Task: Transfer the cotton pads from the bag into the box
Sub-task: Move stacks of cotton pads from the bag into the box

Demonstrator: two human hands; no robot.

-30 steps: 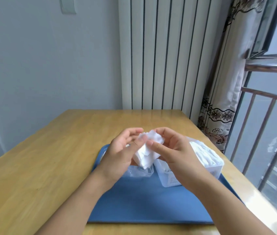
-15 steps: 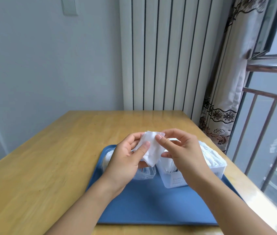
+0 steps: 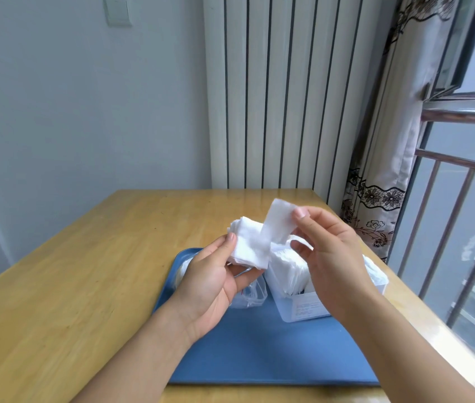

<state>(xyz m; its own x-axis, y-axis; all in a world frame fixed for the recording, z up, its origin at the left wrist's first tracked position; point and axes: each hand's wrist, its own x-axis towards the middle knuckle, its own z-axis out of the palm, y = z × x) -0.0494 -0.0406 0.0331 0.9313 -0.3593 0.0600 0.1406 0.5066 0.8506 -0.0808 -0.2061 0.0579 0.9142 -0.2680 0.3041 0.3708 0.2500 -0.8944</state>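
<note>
Item: blue tray (image 3: 259, 356), on a wooden table (image 3: 85, 271); all positions below are given from this tray.

Box (image 3: 306, 308): translucent white, standing on the tray's far right part, open at the top and already packed with upright cotton pads, so the transfer looks well advanced.

Bag (image 3: 249, 292): clear plastic, crumpled, lying on the tray just left of the box, partly hidden under the left hand; whether pads remain inside cannot be told.

Stack of cotton pads (image 3: 249, 245): held above the tray's far edge, over the bag. The left hand (image 3: 210, 283) is closed on it, thumb on the near face and fingers behind, probably to keep the stack steady while one piece is peeled away.

Single pad (image 3: 279, 225): pinched at its upper corner between thumb and forefinger of the right hand (image 3: 332, 266), raised above the box, its lower end touching the stack or just free of it; which cannot be told. The lift likely separates one pad for dropping into the box directly beneath.

Hands: close together, not touching, each closed on cotton.
</note>
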